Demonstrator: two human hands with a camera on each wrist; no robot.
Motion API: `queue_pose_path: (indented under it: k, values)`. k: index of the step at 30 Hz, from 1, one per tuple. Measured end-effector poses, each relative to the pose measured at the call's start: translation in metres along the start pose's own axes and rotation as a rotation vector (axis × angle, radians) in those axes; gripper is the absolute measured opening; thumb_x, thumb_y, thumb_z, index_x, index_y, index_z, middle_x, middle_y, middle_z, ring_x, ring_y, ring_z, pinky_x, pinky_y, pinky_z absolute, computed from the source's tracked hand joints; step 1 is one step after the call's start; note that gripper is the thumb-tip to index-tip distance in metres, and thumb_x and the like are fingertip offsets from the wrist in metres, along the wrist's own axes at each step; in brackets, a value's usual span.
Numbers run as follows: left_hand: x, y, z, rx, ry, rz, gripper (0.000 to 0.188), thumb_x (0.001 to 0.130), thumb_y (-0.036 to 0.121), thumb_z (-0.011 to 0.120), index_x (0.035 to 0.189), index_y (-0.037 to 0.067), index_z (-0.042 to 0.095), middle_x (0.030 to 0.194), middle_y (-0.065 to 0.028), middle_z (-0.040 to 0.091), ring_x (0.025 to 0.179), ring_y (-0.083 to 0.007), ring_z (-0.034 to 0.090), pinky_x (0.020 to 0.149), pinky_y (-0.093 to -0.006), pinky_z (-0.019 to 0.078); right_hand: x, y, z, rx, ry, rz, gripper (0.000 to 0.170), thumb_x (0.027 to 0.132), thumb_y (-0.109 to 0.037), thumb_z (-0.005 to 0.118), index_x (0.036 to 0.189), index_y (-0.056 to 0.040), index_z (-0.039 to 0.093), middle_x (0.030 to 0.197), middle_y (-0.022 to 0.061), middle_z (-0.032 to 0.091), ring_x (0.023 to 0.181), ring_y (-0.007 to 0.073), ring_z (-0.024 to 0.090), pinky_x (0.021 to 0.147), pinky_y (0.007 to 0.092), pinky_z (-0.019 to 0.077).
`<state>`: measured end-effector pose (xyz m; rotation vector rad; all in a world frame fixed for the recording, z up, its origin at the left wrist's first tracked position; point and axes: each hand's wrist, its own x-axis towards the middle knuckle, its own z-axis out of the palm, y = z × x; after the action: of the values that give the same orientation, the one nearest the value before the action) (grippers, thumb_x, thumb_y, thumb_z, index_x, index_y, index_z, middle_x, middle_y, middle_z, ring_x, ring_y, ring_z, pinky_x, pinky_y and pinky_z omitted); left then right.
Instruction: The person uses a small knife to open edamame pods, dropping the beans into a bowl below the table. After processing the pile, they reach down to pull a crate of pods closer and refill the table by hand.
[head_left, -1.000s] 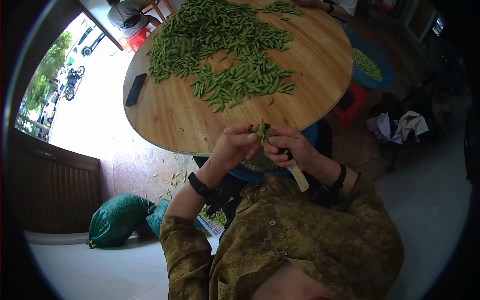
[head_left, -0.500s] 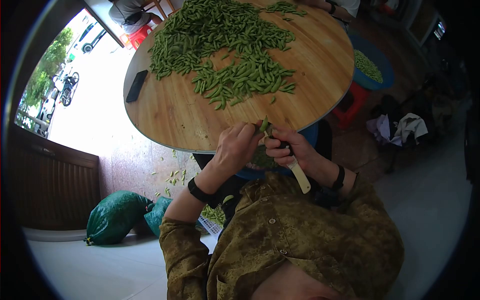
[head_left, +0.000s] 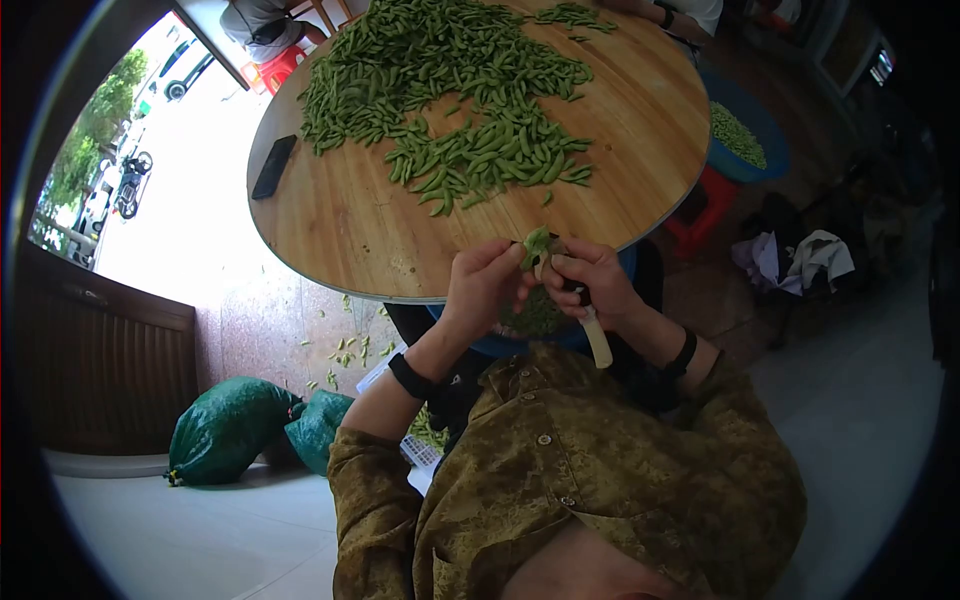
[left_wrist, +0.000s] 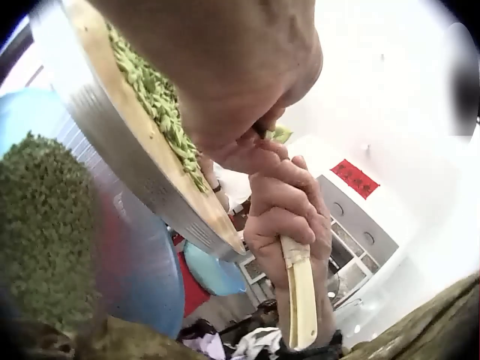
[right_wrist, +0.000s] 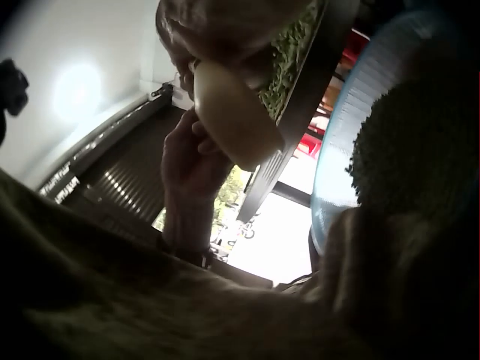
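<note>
Near the front edge of the round wooden table (head_left: 640, 150), my two hands meet over a blue basin (left_wrist: 161, 274). My left hand (head_left: 482, 285) pinches a green bean pod (head_left: 538, 243) between thumb and fingers; the pod looks spread open at its top. Curled around a knife with a cream handle (head_left: 598, 342), my right hand (head_left: 600, 278) has its thumb and fingertips right at the pod. The knife's blade is hidden by the fingers. Shelled green beans (left_wrist: 45, 225) fill much of the basin in the left wrist view.
A large heap of bean pods (head_left: 430, 70) covers the table's far part, with a phone (head_left: 273, 167) at the left edge. Another blue basin (head_left: 770, 160) stands on a red stool (head_left: 700, 215). Green sacks (head_left: 235, 430) and scattered pods lie on the floor at left.
My left hand has turned from showing its back to showing its thumb side. The pod, slender and upright before, now appears spread open. The knife has stayed in my right hand.
</note>
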<state>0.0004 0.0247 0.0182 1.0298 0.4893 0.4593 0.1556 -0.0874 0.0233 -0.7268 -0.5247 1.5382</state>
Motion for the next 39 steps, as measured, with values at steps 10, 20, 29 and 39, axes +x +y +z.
queue_pose_path:
  k: [10, 20, 29, 39]
  values:
    - [-0.011, -0.009, 0.003, 0.384, 0.012, 0.120, 0.020, 0.096, 0.019, 0.052, 0.092, 0.000, 0.059, 0.071, -0.0023, 0.060, 0.059, -0.0073, 0.056, 0.049, -0.0221, 0.0441, 0.012, -0.013, -0.003, -0.323, 0.155, -0.062, 0.014, 0.089, -0.013, 0.058, 0.084, -0.0018, 0.052, 0.067, 0.0020, 0.052, 0.045, 0.0068, 0.043, 0.037, 0.0211, 0.0328]
    - [-0.013, -0.003, 0.002, 0.349, 0.002, 0.099, 0.017, 0.092, 0.019, 0.057, 0.090, 0.002, 0.056, 0.071, -0.0011, 0.060, 0.060, -0.0070, 0.057, 0.049, -0.0213, 0.0450, 0.011, -0.008, -0.007, -0.188, 0.142, 0.061, 0.010, 0.085, -0.008, 0.057, 0.085, 0.0004, 0.052, 0.070, 0.0074, 0.054, 0.050, 0.0101, 0.048, 0.038, 0.0217, 0.0342]
    - [-0.009, 0.015, 0.000, 0.386, -0.190, -0.010, 0.035, 0.078, 0.015, 0.076, 0.093, 0.002, 0.048, 0.060, -0.0033, 0.055, 0.051, -0.0094, 0.055, 0.041, -0.0235, 0.0400, 0.002, -0.009, 0.001, -0.454, 0.061, 0.159, 0.007, 0.085, -0.007, 0.056, 0.087, -0.0009, 0.055, 0.065, 0.0035, 0.052, 0.047, 0.0096, 0.048, 0.038, 0.0208, 0.0340]
    - [-0.017, 0.005, 0.003, 0.110, -0.289, 0.027, 0.025, 0.086, 0.009, 0.065, 0.102, 0.002, 0.048, 0.071, -0.0077, 0.064, 0.055, -0.0119, 0.059, 0.046, -0.0234, 0.0442, -0.004, -0.008, 0.000, -0.217, 0.018, 0.297, 0.012, 0.088, -0.013, 0.058, 0.090, -0.0018, 0.055, 0.067, 0.0036, 0.053, 0.045, 0.0084, 0.046, 0.036, 0.0204, 0.0342]
